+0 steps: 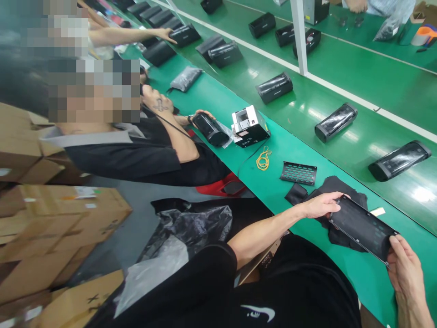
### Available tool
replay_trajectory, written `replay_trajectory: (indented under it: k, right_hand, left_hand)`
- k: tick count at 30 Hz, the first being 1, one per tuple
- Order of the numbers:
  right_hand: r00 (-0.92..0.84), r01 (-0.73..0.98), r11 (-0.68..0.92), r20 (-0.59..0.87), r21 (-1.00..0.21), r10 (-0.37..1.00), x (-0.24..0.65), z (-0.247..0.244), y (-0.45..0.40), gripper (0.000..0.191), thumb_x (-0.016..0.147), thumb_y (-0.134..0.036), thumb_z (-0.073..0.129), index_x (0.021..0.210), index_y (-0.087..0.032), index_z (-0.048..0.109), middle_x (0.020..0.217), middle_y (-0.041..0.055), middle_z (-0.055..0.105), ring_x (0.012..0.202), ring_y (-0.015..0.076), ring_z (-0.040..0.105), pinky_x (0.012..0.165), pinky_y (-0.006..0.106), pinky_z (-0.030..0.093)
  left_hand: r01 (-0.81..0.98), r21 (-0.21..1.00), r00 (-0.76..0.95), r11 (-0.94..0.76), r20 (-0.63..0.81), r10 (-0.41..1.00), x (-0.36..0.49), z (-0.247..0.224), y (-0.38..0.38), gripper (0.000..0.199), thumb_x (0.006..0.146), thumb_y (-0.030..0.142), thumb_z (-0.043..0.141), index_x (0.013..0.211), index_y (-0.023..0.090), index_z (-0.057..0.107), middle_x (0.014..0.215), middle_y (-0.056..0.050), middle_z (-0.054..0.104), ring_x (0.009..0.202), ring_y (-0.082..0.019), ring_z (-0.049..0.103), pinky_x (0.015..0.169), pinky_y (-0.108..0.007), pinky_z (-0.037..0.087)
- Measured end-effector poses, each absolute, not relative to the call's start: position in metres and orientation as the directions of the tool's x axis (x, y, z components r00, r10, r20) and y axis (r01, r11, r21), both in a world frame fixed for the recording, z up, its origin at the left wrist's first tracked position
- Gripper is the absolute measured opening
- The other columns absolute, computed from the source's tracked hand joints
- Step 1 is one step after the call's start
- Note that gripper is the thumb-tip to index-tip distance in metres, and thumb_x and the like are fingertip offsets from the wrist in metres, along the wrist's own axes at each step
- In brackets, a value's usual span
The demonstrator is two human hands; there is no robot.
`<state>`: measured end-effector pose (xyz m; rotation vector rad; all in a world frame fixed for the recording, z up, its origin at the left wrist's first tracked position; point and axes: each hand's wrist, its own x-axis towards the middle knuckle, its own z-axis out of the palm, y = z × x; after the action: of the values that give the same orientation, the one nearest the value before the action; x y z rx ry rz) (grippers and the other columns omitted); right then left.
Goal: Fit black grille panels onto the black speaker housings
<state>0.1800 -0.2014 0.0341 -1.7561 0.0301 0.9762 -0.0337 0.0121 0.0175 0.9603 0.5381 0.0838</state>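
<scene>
Between both hands is a black speaker grille panel, curved and edged with small tabs, with dark mesh cloth lying across its inside. My left hand pinches its far left corner. At the opposite end, my right hand grips the right edge with thumb and fingers. Beneath the panel lies a pile of black cloth pieces on the green bench. A second perforated grille rests bare just beyond my left hand, beside a folded black cloth piece.
A tape dispenser and yellow rubber bands sit further along the bench. Black cylindrical speakers stand spaced along the green conveyor. To my left a co-worker holds another speaker. Cardboard boxes are stacked behind.
</scene>
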Motion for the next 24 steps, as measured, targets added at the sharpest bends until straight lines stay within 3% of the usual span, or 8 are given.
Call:
replay_trajectory:
  k: [3, 8, 13, 17, 20, 24]
  right_hand:
    - [0.649, -0.508, -0.421, -0.656, -0.751, 0.386, 0.184, 0.031, -0.204, 0.050, 0.063, -0.054, 0.097, 0.092, -0.025, 0.069, 0.065, -0.0060, 0.059, 0.048, 0.0116, 0.041, 0.042, 0.026, 0.034]
    - [0.656, -0.488, -0.367, -0.610, -0.792, 0.443, 0.176, 0.042, -0.200, 0.052, 0.067, -0.059, 0.094, 0.096, -0.024, 0.069, 0.090, 0.0006, 0.075, 0.069, 0.0177, 0.064, 0.062, 0.030, 0.052]
    - [0.707, -0.466, -0.372, -0.591, -0.803, 0.389, 0.174, 0.055, -0.198, 0.057, 0.064, -0.060, 0.097, 0.097, -0.022, 0.069, 0.081, -0.0037, 0.070, 0.063, 0.0136, 0.059, 0.059, 0.026, 0.051]
    - [0.707, -0.479, -0.386, -0.607, -0.788, 0.363, 0.181, 0.062, -0.192, 0.064, 0.052, -0.061, 0.101, 0.091, -0.022, 0.069, 0.077, -0.0042, 0.066, 0.059, 0.0107, 0.055, 0.051, 0.020, 0.046]
    - [0.634, -0.488, -0.441, -0.653, -0.753, 0.414, 0.183, 0.062, -0.183, 0.065, 0.049, -0.062, 0.101, 0.090, -0.021, 0.071, 0.079, -0.0009, 0.069, 0.063, 0.0146, 0.060, 0.051, 0.022, 0.047]
    - [0.434, -0.481, -0.529, -0.714, -0.699, 0.549, 0.186, 0.053, -0.170, 0.056, 0.060, -0.062, 0.096, 0.091, -0.022, 0.073, 0.075, 0.0015, 0.067, 0.063, 0.0199, 0.062, 0.053, 0.029, 0.051]
  left_hand:
    - [0.156, 0.795, 0.872, 0.586, -0.389, 0.296, -0.034, 0.017, 0.013, 0.072, 0.092, 0.037, 0.072, 0.154, 0.008, 0.049, 0.063, 0.009, 0.047, 0.054, -0.007, 0.038, 0.058, -0.022, 0.031]
    - [0.103, 0.834, 0.891, 0.542, -0.319, 0.323, -0.036, 0.020, 0.012, 0.070, 0.093, 0.044, 0.074, 0.151, 0.011, 0.053, 0.063, 0.009, 0.043, 0.056, -0.007, 0.037, 0.058, -0.021, 0.031]
    - [0.051, 0.727, 0.914, 0.685, -0.310, 0.261, -0.038, 0.024, 0.012, 0.074, 0.088, 0.053, 0.080, 0.150, 0.020, 0.056, 0.070, 0.005, 0.052, 0.060, -0.009, 0.050, 0.060, -0.020, 0.039]
    - [0.103, 0.529, 0.939, 0.842, -0.330, 0.093, -0.031, 0.010, 0.020, 0.074, 0.087, 0.073, 0.068, 0.142, 0.023, 0.063, 0.098, -0.006, 0.071, 0.073, -0.017, 0.068, 0.064, -0.026, 0.052]
    - [0.240, 0.413, 0.942, 0.879, -0.316, -0.109, -0.014, -0.015, 0.022, 0.083, 0.088, 0.088, 0.052, 0.131, 0.020, 0.071, 0.109, -0.009, 0.076, 0.085, -0.024, 0.075, 0.071, -0.035, 0.059]
    - [0.411, 0.316, 0.895, 0.855, -0.320, -0.312, 0.011, -0.043, 0.014, 0.077, 0.077, 0.084, 0.070, 0.112, 0.017, 0.078, 0.102, -0.008, 0.079, 0.097, -0.030, 0.077, 0.088, -0.044, 0.061]
